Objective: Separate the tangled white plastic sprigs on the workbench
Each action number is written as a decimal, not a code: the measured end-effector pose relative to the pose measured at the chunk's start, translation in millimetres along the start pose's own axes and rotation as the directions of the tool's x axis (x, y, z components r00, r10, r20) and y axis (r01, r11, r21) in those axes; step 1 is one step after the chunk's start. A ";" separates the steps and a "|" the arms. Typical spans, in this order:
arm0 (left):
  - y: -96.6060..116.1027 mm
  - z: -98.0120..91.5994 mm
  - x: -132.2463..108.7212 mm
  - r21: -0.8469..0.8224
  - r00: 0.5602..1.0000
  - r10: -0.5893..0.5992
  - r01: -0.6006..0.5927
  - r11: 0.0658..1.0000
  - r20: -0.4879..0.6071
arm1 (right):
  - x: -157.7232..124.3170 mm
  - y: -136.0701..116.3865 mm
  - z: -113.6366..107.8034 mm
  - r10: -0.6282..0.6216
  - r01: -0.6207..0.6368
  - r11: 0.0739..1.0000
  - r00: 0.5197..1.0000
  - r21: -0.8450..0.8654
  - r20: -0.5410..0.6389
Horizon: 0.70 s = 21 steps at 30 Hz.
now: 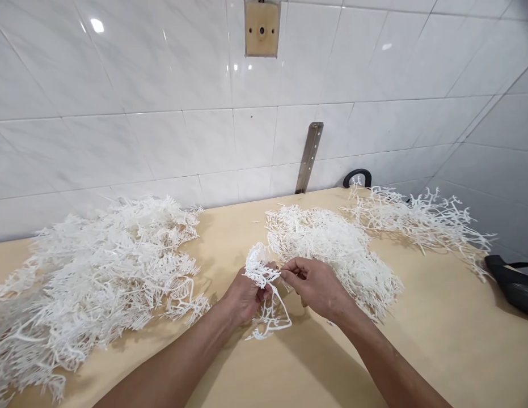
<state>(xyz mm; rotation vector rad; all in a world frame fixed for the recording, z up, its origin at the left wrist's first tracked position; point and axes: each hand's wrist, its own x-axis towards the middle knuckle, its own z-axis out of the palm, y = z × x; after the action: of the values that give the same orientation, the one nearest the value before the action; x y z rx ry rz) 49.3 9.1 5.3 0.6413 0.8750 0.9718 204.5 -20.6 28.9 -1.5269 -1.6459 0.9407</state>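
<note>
My left hand [246, 294] is closed around a white branched piece [264, 272], coral-like with thin forking twigs. One looping stem of it hangs below the hand, over the table. From the right, my right hand [312, 283] pinches the edge of the same piece between thumb and forefinger. My left fingers are partly hidden behind the twigs. Just beyond my right hand lies a flat heap of similar white twigs [332, 238].
A larger heap of white branched pieces [114, 266] covers the table's left side. Sparser branches [417, 218] lie at the back right, near a black object [512, 283]. A metal strip [309, 158] leans on the tiled wall behind the wooden table [451, 340].
</note>
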 end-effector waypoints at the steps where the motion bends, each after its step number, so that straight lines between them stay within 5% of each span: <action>1: 0.0 -0.3 0.4 -0.009 1.000 0.001 -0.001 1.000 -0.006 | 0.0 0.4 -0.1 0.005 -0.005 1.000 1.000 0.001 -0.007; 13: 3.9 3.8 -3.2 0.003 0.998 -0.061 0.061 0.998 -0.003 | -1.4 -1.2 1.0 0.056 -0.069 0.988 0.994 0.141 0.096; 21: 5.3 4.6 -2.5 0.024 0.998 -0.063 0.063 0.998 -0.024 | -0.6 2.5 5.2 0.037 -0.044 0.985 0.998 0.164 0.043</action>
<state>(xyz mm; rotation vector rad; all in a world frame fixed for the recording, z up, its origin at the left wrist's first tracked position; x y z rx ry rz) 50.3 8.9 12.6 0.6208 0.9233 0.9146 201.3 -21.4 24.1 -1.4423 -1.5285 1.1077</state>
